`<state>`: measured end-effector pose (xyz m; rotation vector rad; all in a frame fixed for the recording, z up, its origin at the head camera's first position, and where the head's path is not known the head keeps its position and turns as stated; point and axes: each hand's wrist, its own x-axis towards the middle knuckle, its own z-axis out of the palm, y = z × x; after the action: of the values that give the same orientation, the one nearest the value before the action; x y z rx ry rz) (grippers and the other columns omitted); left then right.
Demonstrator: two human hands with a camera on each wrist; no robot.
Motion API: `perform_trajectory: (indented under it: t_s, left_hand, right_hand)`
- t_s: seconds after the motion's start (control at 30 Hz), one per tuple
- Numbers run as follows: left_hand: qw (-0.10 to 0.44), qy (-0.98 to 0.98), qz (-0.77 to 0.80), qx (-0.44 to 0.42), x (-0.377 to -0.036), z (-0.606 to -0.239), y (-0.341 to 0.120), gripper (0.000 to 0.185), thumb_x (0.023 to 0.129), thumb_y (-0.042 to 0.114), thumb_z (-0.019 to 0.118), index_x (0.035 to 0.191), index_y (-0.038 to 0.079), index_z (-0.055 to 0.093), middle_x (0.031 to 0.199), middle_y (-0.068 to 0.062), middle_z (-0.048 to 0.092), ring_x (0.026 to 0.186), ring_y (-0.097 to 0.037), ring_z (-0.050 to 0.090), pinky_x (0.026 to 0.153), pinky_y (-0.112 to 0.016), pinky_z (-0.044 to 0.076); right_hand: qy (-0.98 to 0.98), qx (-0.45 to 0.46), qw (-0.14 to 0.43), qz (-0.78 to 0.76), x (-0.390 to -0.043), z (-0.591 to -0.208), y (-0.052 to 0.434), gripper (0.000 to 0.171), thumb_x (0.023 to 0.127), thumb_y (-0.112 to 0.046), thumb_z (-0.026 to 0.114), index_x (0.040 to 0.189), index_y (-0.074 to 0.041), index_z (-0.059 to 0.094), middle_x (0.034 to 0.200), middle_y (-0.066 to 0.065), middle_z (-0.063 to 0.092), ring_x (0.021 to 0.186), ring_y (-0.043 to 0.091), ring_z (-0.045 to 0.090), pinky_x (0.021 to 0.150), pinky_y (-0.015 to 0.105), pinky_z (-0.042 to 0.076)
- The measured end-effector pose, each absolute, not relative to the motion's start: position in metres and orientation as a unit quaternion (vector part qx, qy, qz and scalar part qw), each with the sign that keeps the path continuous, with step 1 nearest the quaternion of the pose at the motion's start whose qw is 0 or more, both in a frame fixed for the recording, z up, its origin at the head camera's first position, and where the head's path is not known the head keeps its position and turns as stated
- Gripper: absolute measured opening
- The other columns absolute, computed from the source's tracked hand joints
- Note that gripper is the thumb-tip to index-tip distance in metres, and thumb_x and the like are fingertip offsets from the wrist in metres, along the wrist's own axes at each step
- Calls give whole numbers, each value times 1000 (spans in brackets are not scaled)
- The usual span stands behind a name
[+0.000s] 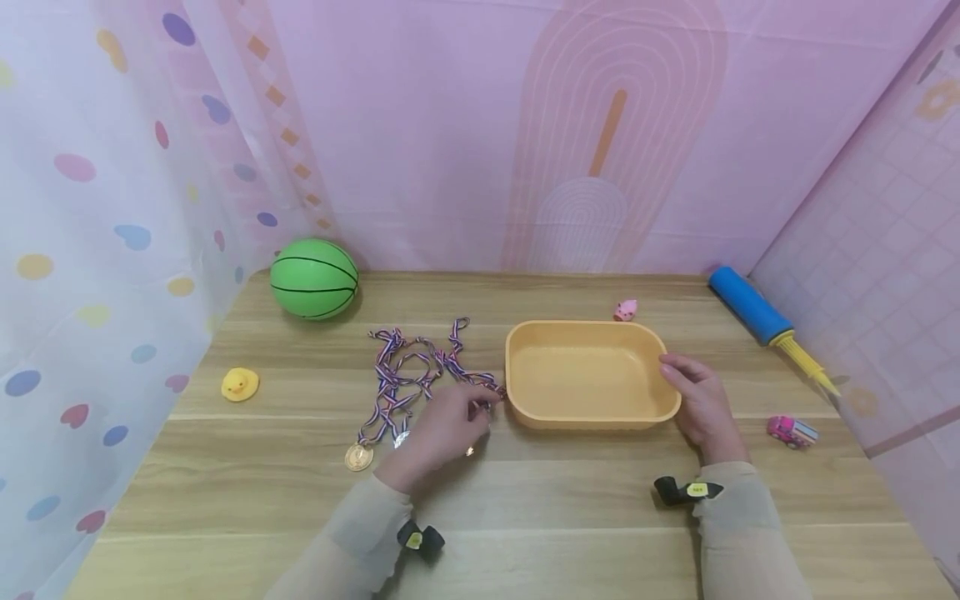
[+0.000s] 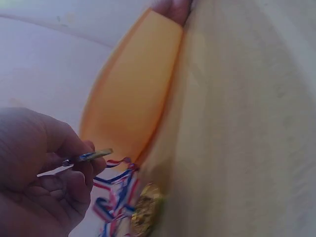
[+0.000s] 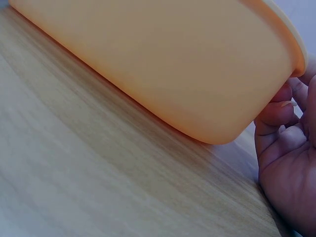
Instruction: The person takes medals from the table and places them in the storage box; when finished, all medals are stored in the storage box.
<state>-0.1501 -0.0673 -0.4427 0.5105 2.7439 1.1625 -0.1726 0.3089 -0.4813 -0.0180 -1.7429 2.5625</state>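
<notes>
Pink cloth [image 1: 420,125] hangs at the back of a wood table [image 1: 570,517]. Big orange tub [image 1: 585,379] sits on it, a bit R of mid. R hand [image 1: 697,398] has hold of the tub's R end, thumb by the rim & fingers bent under it. L hand [image 1: 447,421] is just beside the tub's L end, thumb & fingers closed in a pinch on a thin shiny disc [image 2: 101,153], prob. a medal seen edge-on. Striped ribbons [image 1: 386,375] lie in a tangle L of the tub, w/ a gold medal [image 1: 359,457] at the near end. Step now, I'd guess: pick up a medal w/ L, hold tub steady w/ R. Next move prob. calls for a slow lift, b/c ribbons could snag & drag others along.
</notes>
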Motion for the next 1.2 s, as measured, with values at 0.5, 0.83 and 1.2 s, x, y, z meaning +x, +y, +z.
perform_trajectory:
  t_s: [0.5, 0.83, 1.2]
  left_hand:
    - [-49, 861, 492, 116, -168, -389, -109, 11, 86, 11, 71, 97, 10, 74, 86, -1, 71, 68, -17, 57, 57, -25, 48]
    - [-27, 859, 495, 129, -189, -327, -108, 15, 88, 18, 70, 101, 11, 73, 93, -1, 71, 77, -18, 62, 63, -26, 52]
    - [-39, 830, 535, 154, -194, -268, -90, 20, 89, 21, 70, 106, 12, 73, 102, -2, 72, 88, -14, 63, 76, -28, 49]
  right_hand:
    - [-563, -21, 24, 826, -177, -481, 308, 17, 92, -2, 61, 96, -12, 74, 100, -1, 64, 93, 10, 61, 80, 22, 53]
    - [-569, -36, 23, 821, -174, -480, 307, 14, 92, -6, 63, 97, -12, 74, 102, -2, 65, 95, 9, 60, 81, 22, 52]
    - [-573, -25, 22, 819, -173, -481, 308, 15, 92, -6, 63, 100, -13, 74, 105, -2, 64, 97, 9, 59, 82, 22, 52]
